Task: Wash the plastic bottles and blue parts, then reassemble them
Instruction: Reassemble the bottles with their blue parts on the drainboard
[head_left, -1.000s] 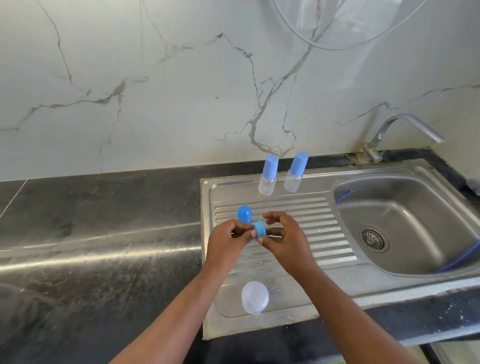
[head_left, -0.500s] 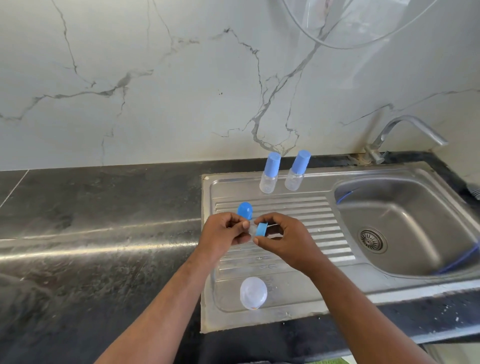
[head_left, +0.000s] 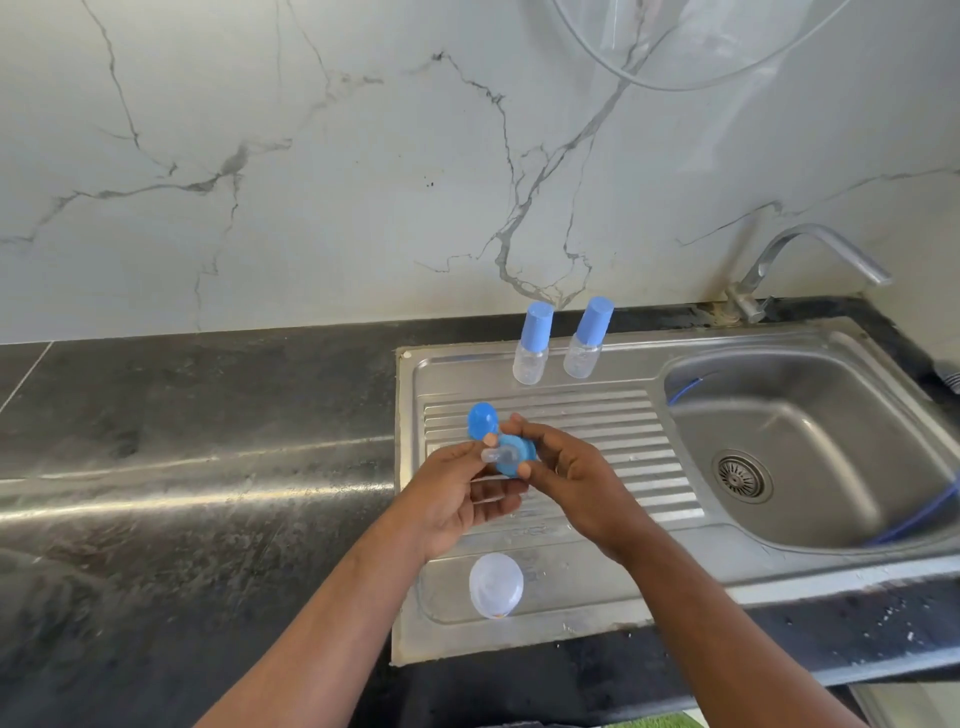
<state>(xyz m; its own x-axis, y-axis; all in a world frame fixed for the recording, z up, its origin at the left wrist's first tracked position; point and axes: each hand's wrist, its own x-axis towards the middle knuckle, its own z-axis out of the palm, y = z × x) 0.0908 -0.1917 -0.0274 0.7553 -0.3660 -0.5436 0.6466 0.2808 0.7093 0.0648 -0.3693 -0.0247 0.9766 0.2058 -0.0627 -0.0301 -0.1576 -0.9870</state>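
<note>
- Change since the earlier frame: the left hand (head_left: 457, 499) has opened from its pinch. The blue ring (head_left: 511, 457) has turned, and its clear teat (head_left: 491, 456) now points at the left hand.
- Right hand (head_left: 571, 483): grasping the blue ring by its rim, between thumb and fingers.
- Left hand: released, palm up, directly under the ring. The thumb lies by the teat; contact cannot be confirmed through the blur.
- Location: the ring is held between both hands, above the ribbed drainboard (head_left: 649, 457) set in the desk (head_left: 208, 467).
- Handling, as judged: the ring is light, stiff and probably wet, so it should be held by the outer rim. The teat looks soft and should be pulled by its tip, not crushed.
- Count: two capped bottles (head_left: 532, 343), standing beyond the hands.
- Count: one bare bottle (head_left: 496, 584), nearer than the hands.
- Count: one loose blue cap (head_left: 482, 420), just behind the left hand.
- Count: one ring and one teat.
</note>
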